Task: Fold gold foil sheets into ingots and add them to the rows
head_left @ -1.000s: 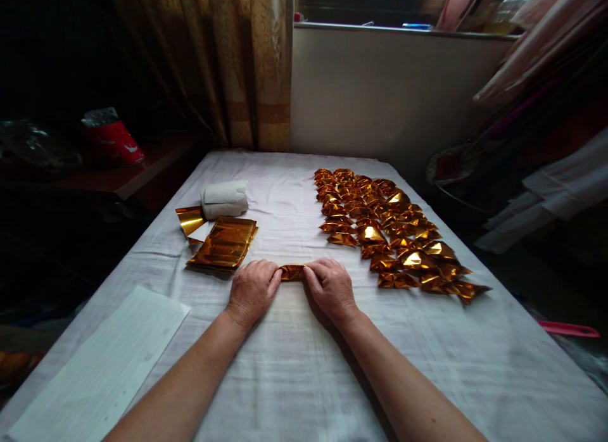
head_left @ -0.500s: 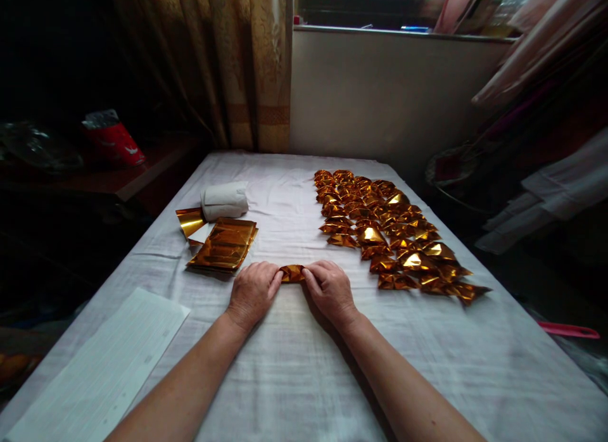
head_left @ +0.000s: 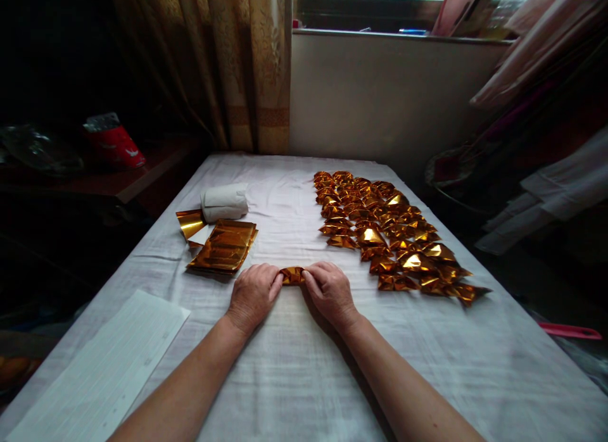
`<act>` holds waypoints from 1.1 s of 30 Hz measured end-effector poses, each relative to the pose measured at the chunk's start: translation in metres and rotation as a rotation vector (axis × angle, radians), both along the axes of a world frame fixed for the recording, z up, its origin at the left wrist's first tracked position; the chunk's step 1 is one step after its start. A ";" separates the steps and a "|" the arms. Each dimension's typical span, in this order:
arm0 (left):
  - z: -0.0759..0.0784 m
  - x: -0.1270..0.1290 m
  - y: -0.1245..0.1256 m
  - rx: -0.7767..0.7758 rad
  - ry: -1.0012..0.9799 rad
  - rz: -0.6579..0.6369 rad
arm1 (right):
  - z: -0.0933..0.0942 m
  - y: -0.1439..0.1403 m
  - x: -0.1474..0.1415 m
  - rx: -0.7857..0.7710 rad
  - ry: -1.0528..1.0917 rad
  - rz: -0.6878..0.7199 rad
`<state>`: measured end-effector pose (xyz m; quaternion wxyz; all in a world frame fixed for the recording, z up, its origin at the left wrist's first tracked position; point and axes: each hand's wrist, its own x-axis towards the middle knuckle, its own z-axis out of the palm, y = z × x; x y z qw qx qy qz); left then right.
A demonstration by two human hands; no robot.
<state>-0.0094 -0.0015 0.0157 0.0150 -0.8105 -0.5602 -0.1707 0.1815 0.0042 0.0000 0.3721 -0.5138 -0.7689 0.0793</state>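
Between my hands is a small folded piece of gold foil paper (head_left: pixel 292 276), held just over the white cloth. My left hand (head_left: pixel 254 294) pinches its left end, with the thumb along the near side. Its right end is gripped by my right hand (head_left: pixel 331 292) in the same way. The fingers curl behind the foil and are partly hidden. A stack of flat gold foil sheets (head_left: pixel 224 246) lies just beyond my left hand. To the right, several rows of folded gold foil ingots (head_left: pixel 370 234) rest on the cloth.
A white paper roll (head_left: pixel 225 201) and a curled gold sheet (head_left: pixel 190 225) lie behind the stack. Lined paper (head_left: pixel 102 366) is at the left of the white-covered table (head_left: pixel 285 378). A red container (head_left: pixel 116 143) stands on a dark side surface. Clothes (head_left: pixel 565 176) hang at right.
Both hands keep their hold on the folded foil and have barely moved. The whole view has shifted very slightly; the other objects stay where they were.
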 end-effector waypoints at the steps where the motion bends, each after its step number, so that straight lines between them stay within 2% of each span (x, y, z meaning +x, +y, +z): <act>1: 0.000 0.000 0.000 -0.004 -0.005 -0.006 | 0.000 0.000 0.000 0.002 0.000 -0.005; 16: -0.002 -0.003 0.001 0.020 -0.060 -0.033 | 0.002 0.000 0.002 -0.018 0.000 0.005; 33: 0.005 -0.002 -0.002 0.011 -0.120 -0.052 | 0.015 -0.001 0.021 0.076 -0.143 -0.123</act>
